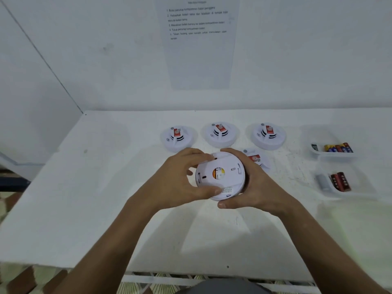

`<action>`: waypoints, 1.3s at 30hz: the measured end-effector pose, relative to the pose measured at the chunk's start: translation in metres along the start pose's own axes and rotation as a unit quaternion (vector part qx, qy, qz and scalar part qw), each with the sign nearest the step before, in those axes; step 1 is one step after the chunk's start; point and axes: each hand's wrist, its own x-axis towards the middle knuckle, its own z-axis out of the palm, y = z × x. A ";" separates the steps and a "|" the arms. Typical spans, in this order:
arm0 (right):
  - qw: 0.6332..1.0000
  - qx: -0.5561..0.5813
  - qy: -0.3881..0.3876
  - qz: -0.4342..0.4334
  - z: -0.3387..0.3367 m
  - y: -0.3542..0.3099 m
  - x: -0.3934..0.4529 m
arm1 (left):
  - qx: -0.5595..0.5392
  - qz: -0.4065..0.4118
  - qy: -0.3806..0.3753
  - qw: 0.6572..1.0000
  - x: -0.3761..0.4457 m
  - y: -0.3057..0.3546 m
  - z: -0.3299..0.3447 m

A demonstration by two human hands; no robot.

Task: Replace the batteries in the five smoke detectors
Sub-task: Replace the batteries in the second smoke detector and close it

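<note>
I hold a round white smoke detector [220,176] above the middle of the white table [106,198], its back plate facing me with a yellow-orange label in the centre hole. My left hand [180,181] grips its left rim, thumb along the near edge. My right hand [254,183] wraps round its right rim. Three more detectors stand in a row behind: left [177,139], middle [220,133], right [268,135]. A further detector [257,160] lies partly hidden behind my right hand.
At the far right stands a clear tray [333,154] with several blue-and-gold batteries. Nearer on the right, another clear tray [360,193] holds dark red batteries and a grey piece. A printed instruction sheet [199,39] hangs on the back wall. The table's front edge is close to me.
</note>
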 end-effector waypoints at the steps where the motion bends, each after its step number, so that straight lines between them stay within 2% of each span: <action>1: 1.000 -0.004 0.002 -0.001 0.000 -0.001 0.002 | -0.009 -0.010 -0.003 1.000 0.000 -0.001 -0.002; 7: 1.000 -0.026 0.002 -0.005 -0.003 -0.001 0.013 | -0.086 -0.052 -0.022 0.995 0.006 -0.012 -0.005; 15: 0.998 -0.038 -0.049 -0.005 -0.017 -0.001 0.029 | -0.115 -0.021 -0.028 0.993 0.017 -0.026 -0.010; 18: 0.998 -0.046 -0.046 0.004 -0.021 0.002 0.034 | -0.136 -0.026 -0.015 0.990 0.021 -0.029 -0.008; 22: 0.987 -0.159 -0.010 -0.001 -0.023 0.006 0.041 | -0.174 -0.058 0.014 0.983 0.024 -0.030 -0.005; 25: 0.965 -0.262 -0.009 -0.013 -0.025 0.006 0.044 | -0.199 -0.032 0.016 0.979 0.023 -0.026 -0.004; 27: 0.958 -0.285 -0.025 -0.011 -0.026 0.004 0.046 | -0.272 -0.016 0.032 0.962 0.023 -0.024 -0.006; 29: 0.967 -0.250 -0.035 -0.003 -0.026 0.004 0.048 | -0.292 -0.019 0.054 0.955 0.023 -0.026 -0.008; 31: 0.987 -0.161 -0.029 -0.004 -0.025 0.005 0.050 | -0.233 -0.031 0.054 0.970 0.023 -0.031 -0.008; 35: 1.000 0.005 -0.019 -0.009 -0.023 0.008 0.052 | -0.134 -0.061 -0.046 0.988 0.020 -0.031 -0.005; 39: 0.999 0.034 -0.019 -0.012 -0.021 0.013 0.052 | -0.139 -0.062 -0.032 0.988 0.024 -0.031 -0.004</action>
